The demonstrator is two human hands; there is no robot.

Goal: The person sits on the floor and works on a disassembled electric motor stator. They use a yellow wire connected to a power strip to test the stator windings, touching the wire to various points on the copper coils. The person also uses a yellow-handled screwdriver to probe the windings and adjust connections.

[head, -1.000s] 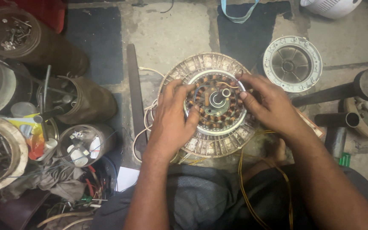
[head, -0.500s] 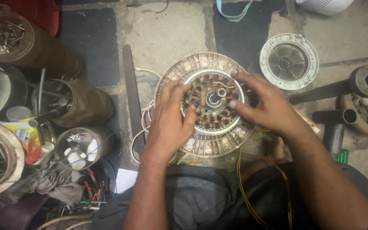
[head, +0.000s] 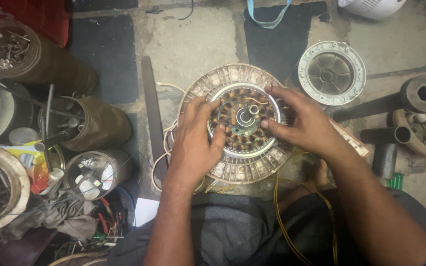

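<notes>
Your left hand (head: pixel 193 143) lies palm-down on the left side of the fan motor stator (head: pixel 242 123), fingers loosely spread, tips resting at the edge of the copper windings; it grips nothing. Your right hand (head: pixel 304 123) covers the right side, fingers curled lightly, tips touching the windings near the central hub; also clamped on nothing.

The stator sits on the stone floor just in front of your knees, about mid-floor. Judged by its look: steel laminations and copper, so heavy and stiff. The fine winding wire and loose leads look fragile; take it by the outer laminated ring, not the coils.

Yellow wire (head: pixel 279 207) trails from under it toward your lap. Grey motor end cover (head: pixel 331 73) lies just beyond, to the right. Flat metal bar (head: pixel 151 113) lies to its left. Tins of tools and screws (head: pixel 70 128) crowd the left edge of the floor.
</notes>
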